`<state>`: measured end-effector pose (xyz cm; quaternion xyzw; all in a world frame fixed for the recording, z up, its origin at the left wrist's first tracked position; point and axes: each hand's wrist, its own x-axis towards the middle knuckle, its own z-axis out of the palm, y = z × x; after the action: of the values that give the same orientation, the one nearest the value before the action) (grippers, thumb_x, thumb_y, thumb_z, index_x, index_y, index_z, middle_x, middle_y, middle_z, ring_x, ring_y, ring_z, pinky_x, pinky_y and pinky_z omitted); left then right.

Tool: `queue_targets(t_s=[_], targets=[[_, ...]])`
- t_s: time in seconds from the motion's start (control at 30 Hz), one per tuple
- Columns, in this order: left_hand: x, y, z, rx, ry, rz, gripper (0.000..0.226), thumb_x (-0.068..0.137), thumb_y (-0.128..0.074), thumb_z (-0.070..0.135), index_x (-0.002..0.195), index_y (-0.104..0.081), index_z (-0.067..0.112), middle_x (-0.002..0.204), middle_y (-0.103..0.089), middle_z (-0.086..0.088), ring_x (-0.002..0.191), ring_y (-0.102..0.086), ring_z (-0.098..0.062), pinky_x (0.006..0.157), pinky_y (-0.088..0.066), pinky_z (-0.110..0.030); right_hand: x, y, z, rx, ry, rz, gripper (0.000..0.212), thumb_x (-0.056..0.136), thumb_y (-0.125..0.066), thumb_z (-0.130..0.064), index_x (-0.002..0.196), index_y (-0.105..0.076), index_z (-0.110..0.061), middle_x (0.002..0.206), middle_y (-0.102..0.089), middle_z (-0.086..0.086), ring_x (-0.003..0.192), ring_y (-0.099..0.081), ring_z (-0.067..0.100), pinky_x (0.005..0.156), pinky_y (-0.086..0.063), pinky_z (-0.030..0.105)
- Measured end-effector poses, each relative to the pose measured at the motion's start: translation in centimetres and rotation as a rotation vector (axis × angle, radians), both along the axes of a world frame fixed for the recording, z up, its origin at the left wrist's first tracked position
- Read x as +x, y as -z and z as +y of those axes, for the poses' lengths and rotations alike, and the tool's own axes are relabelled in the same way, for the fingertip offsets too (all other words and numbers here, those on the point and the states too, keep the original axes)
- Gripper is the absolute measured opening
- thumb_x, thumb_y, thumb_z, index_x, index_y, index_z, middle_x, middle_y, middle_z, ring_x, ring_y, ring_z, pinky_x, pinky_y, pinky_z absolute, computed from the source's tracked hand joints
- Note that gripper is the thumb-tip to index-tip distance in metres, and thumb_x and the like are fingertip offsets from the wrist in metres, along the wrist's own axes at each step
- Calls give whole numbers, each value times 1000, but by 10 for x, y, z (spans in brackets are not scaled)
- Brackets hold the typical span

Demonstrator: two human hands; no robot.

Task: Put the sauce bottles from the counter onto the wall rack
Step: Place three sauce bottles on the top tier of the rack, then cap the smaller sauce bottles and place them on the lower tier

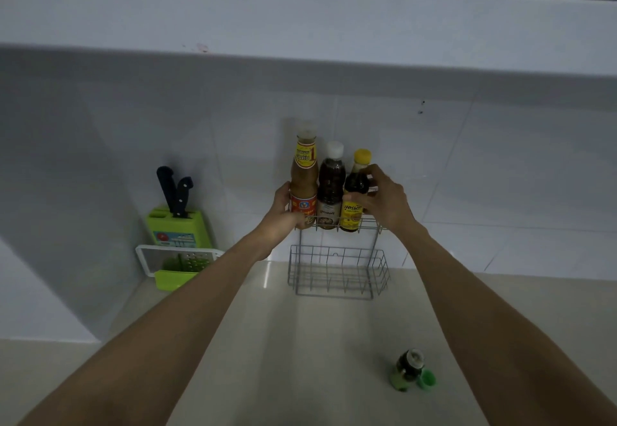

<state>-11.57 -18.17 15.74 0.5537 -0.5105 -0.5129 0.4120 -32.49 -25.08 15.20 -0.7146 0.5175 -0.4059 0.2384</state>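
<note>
Three sauce bottles stand side by side in the upper tier of a grey wire wall rack. My left hand grips the tall brown bottle with the red and yellow label at the left. The dark white-capped bottle is in the middle. My right hand holds the dark yellow-capped bottle at the right. The rack's lower basket holds nothing. A small dark bottle with a green label stands on the counter at the lower right, its green cap lying beside it.
A green knife block with two black-handled knives sits in the left corner. In front of it lies a white and green grater box. The beige counter stretches below, and a white cabinet underside overhangs above.
</note>
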Motion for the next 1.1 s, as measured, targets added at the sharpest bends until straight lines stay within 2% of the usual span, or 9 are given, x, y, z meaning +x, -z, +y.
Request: queue_targets(t_s=[0.13,0.27,0.37,0.53,0.67,0.77,0.83,0.93,1.1], targets=[[1,5,-1,-4,12,-15,90,81,-47,-13,150,-8,30,150,-29,2,118,-34,-12,94,-32,-33,2,7,3,-29,34,21,56,74,-80,-37,119,-51,-18,94,-57,-20,90,-64,16,68,-49,20],[-1,3,-1,-14,33,-71,95,84,-51,-10,152,4,27,159,-18,-3,135,-33,-21,96,-32,-32,6,20,6,42,3,-7,75,74,-78,-44,132,-39,-21,121,-61,-2,108,-61,20,89,-54,41],[-1,0,3,-17,-33,-96,98,88,-62,7,152,11,24,161,-11,-6,145,-24,-26,107,-28,-32,14,25,21,-12,145,-111,82,82,-67,-52,145,-26,-18,141,-46,6,128,-45,22,104,-42,43],[36,6,35,-44,-100,-136,51,90,-54,10,140,-45,18,147,-46,-5,132,-44,-20,102,-35,-30,29,20,79,-202,306,-405,33,94,-56,-23,125,-47,-15,115,-60,4,103,-61,21,84,-53,30],[84,37,93,17,-75,-80,34,89,-57,8,115,-64,29,118,-67,9,113,-60,-13,95,-41,-31,41,27,123,108,-13,-56,13,91,-55,-10,101,-62,-16,87,-71,5,78,-69,18,77,-59,43],[118,77,153,60,-186,-66,44,89,-49,-7,125,-59,16,123,-63,-1,113,-57,-18,89,-41,-27,67,35,160,234,-440,335,11,90,-63,-18,99,-69,-21,91,-72,-2,84,-67,9,83,-56,38],[134,109,198,89,-234,-111,58,81,-37,-26,128,-54,3,124,-58,-10,123,-53,-26,96,-43,-29,92,42,185,294,-652,487,15,87,-68,-26,102,-70,-22,94,-73,-4,88,-67,5,86,-55,35],[142,154,255,138,-134,-256,73,69,-34,-31,126,-53,11,129,-54,-7,129,-48,-23,110,-38,-38,128,52,217,339,-867,597,37,79,-76,-35,112,-63,-24,101,-71,-5,90,-66,7,85,-54,32],[112,189,306,196,37,-239,77,69,-69,-9,132,-42,28,126,-51,12,114,-49,0,86,-42,-10,169,71,259,123,-1035,865,59,70,-73,-60,113,-47,-32,93,-63,-3,83,-57,17,66,-47,35]])
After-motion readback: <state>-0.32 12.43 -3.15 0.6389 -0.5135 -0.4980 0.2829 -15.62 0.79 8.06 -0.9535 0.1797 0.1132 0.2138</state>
